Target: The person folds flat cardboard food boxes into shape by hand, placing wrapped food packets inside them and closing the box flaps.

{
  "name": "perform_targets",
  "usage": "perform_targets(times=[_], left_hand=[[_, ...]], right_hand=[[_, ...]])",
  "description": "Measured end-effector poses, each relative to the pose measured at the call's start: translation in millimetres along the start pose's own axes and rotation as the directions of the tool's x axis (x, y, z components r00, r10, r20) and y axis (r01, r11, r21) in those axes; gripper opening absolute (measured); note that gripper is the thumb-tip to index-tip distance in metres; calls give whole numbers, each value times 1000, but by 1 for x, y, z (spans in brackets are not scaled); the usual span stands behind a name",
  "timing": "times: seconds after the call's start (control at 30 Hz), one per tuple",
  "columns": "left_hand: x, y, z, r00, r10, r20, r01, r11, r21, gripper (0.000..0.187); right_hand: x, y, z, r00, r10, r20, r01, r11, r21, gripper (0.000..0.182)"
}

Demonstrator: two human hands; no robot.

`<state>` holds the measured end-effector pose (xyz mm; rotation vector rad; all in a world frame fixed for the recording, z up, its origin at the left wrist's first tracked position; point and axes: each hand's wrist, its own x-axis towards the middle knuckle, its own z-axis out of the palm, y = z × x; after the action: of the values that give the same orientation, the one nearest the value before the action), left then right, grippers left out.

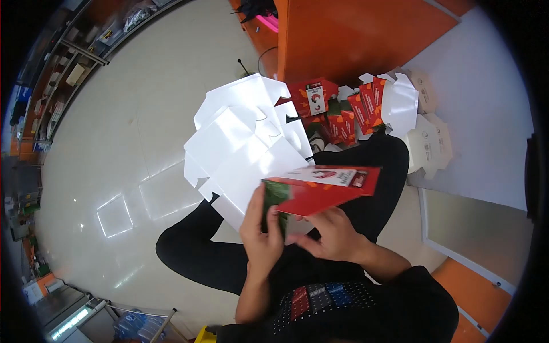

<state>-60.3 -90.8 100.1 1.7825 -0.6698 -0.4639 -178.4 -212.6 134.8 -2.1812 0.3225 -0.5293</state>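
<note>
A red and green printed cardboard box [334, 191], partly folded, is held above my lap. My left hand [263, 226] grips its green end, with the fingers along the outside and the thumb on the near side. My right hand [334, 234] is at the box's lower edge, fingertips partly hidden under the red panel and thumb by a pale flap. Flat white cardboard blanks [240, 137] lie overlapping across my legs, just beyond the box.
Several folded red boxes [343, 123] are heaped on the floor beyond my knee, beside pale flattened cartons [432, 143] by the wall. An orange cabinet [360, 40] stands behind them. Shelves [74, 68] line the far left; a blue-wrapped bundle [140, 326] is at lower left.
</note>
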Motion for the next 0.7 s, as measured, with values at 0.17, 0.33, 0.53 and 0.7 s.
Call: perform_targets(times=[0.17, 0.33, 0.53, 0.7], left_hand=[[8, 4, 3, 981, -172, -88, 108, 864, -492, 41], [14, -7, 0, 973, -232, -23, 192, 853, -485, 46], [7, -58, -21, 1000, -2, -12, 7, 887, 462, 45], [-19, -97, -21, 972, -67, -224, 203, 719, 665, 69]], right_hand=[[-7, 17, 2, 974, -160, 163, 188, 967, -170, 42], [7, 60, -10, 980, -195, -28, 164, 885, -435, 26], [49, 129, -32, 949, 62, -309, -256, 724, -640, 34], [32, 148, 5, 967, 133, -218, -201, 923, -328, 41]])
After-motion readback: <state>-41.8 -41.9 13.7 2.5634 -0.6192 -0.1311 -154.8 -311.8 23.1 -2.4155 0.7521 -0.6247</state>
